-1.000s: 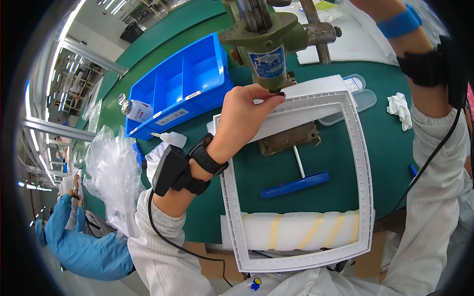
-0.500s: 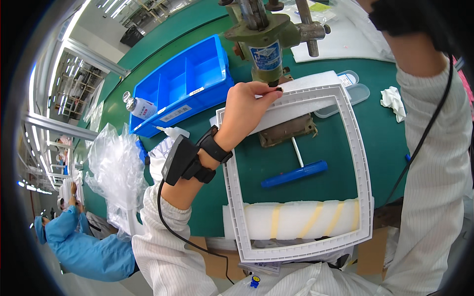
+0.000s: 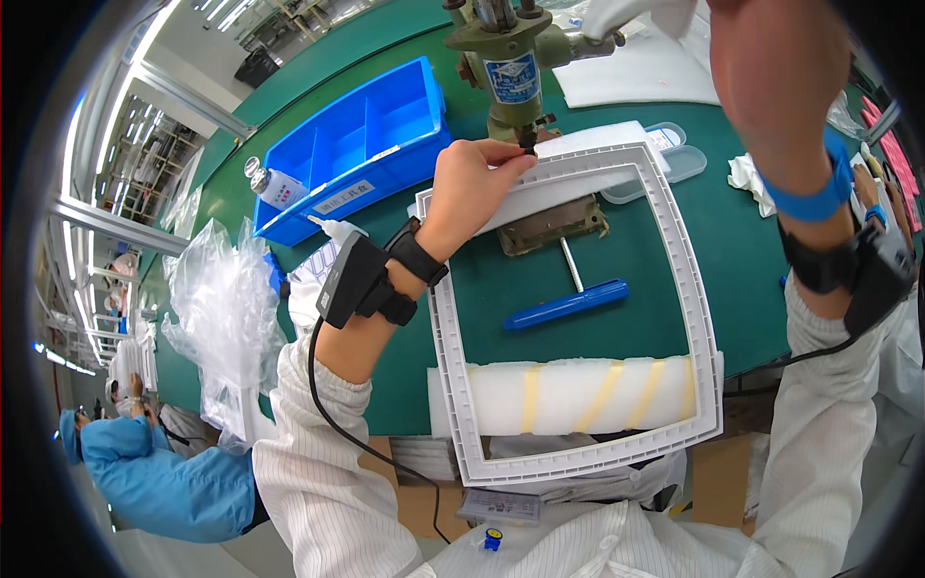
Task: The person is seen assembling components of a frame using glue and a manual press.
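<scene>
The left hand (image 3: 472, 188) reaches forward with its wrist bent and its back upward, thumb and forefinger drawn into a narrow pinch on one small dark part (image 3: 531, 153), which sits just under the tip of the press (image 3: 487, 40). The right hand (image 3: 780, 67) is raised to the upper right of that pinch, blurred and cut off by the top edge, so its grip cannot be told; a white cloth-like thing (image 3: 641, 14) shows beside it. One white frame (image 3: 689, 289) runs right and down from the pinch, its top edge just beside the fingertips. Through its opening, below the pinch, show one dark block (image 3: 554, 224), one blue T-handle (image 3: 566, 305) and one foam roll (image 3: 568, 403) with four yellow strips. Left of the pinch are one blue bin (image 3: 405, 166) of three compartments, two bottles (image 3: 281, 191) and one clear bag (image 3: 222, 323). The press bears a blue label; the bin and the bottle nearest it carry white labels with dark print.
</scene>
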Available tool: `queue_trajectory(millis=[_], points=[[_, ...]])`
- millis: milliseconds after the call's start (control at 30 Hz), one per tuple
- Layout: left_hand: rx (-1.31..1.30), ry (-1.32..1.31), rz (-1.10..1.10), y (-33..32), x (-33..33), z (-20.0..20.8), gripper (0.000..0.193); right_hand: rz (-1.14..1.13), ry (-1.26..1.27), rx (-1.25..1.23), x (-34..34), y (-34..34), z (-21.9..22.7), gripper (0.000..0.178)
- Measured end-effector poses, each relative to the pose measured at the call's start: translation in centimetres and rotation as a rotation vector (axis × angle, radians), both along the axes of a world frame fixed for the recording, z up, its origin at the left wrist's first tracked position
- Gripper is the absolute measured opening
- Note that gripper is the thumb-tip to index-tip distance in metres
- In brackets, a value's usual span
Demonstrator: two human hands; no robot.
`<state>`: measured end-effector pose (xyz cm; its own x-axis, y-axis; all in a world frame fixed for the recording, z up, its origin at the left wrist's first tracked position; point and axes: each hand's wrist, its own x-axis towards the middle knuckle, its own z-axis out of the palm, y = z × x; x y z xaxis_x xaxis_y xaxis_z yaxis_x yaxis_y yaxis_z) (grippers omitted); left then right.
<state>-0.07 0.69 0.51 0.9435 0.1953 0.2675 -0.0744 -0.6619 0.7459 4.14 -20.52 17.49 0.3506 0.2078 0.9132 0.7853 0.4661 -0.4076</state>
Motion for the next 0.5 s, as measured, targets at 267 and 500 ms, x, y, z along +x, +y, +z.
queue_trajectory(millis=[267, 500], points=[[0.001, -0.011, -0.013, -0.3, -0.3, 0.2, 0.025, 0.106, -0.145, -0.168, 0.1, -3.9, -5.9, 0.02], [-0.001, 0.013, -0.033, -0.1, -0.3, -0.2, 0.027, 0.039, -0.27, -0.292, -1.6, -5.2, -11.2, 0.011]])
